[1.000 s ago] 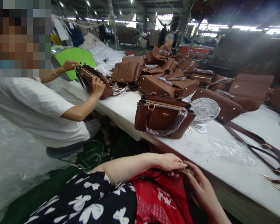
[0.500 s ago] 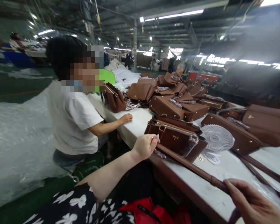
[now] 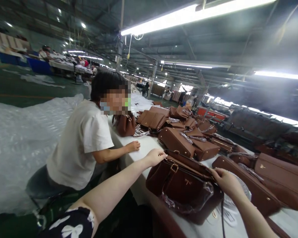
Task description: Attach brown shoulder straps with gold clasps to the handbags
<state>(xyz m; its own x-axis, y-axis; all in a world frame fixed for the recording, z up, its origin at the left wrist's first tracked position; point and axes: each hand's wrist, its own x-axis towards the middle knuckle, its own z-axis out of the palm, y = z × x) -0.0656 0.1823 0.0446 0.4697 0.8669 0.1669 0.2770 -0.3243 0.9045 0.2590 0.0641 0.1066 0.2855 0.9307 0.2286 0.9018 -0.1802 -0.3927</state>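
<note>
A brown handbag [image 3: 181, 185] with a gold dragonfly emblem and clear plastic wrap around its lower part stands at the near edge of the white table [image 3: 144, 145]. My left hand [image 3: 156, 156] grips the bag's top left corner near the gold handle ring. My right hand [image 3: 224, 181] is closed on the bag's top right end, where a thin dark strap [image 3: 223, 211] hangs down. Both arms reach in from the bottom of the view.
A seated co-worker in a white shirt [image 3: 81, 145] rests a hand [image 3: 133, 146] flat on the table to the left. Many more brown handbags [image 3: 178, 140] crowd the table behind. A white fan [image 3: 243, 190] sits partly hidden behind my right hand. Bubble wrap [image 3: 20, 138] covers the floor left.
My hands went from my lap to a long brown strap, then onto the near handbag's two top ends. The view tilted up. The co-worker let go of a bag.
</note>
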